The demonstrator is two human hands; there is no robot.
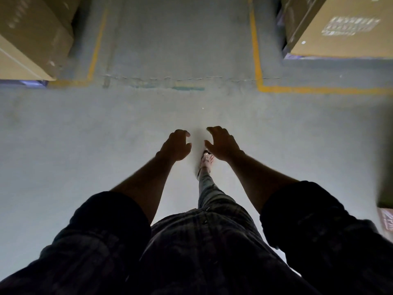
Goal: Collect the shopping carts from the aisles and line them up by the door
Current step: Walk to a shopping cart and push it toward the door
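While hovering above the grey concrete floor [85, 128], the left hand [177, 146] and right hand [223, 144] are hanging loosely curled, gripping nothing.

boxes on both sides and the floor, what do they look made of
The left box and right box: likely corrugated cardboard, matte tan, with sharp folded edges and white print on the right one. The floor: probably painted or sealed concrete, dull grey, with a crack across it and worn yellow lines.
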